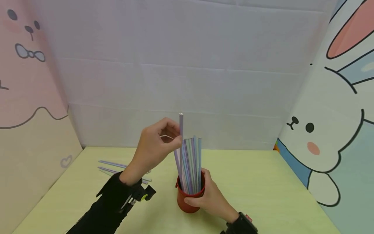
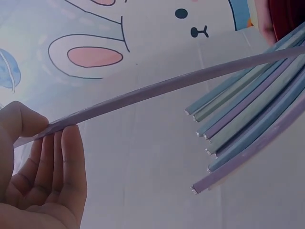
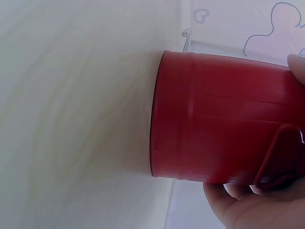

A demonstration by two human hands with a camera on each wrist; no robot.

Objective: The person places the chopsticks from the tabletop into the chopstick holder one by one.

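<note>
My left hand [image 1: 156,141] pinches a long purple straw-like stick [image 1: 181,125] between thumb and fingers, above a small red bucket [image 1: 190,204]. In the left wrist view the held stick [image 2: 157,90] runs from the fingertips toward the bucket's mouth, and its lower end is hidden. Several blue, green and purple sticks [image 1: 191,162] stand upright in the bucket. My right hand [image 1: 211,196] grips the bucket's right side, with the thumb across its front near the rim. The right wrist view shows a folded handle [image 3: 279,155] on the bucket, whose base rests on the table.
Several similar loose sticks [image 1: 109,170] lie on the pale yellow table [image 1: 251,188], left of the bucket and partly behind my left forearm. A white sheet [image 1: 187,71] hangs at the back. Side panels with cartoon animals, such as a rabbit [image 1: 315,143], flank the table.
</note>
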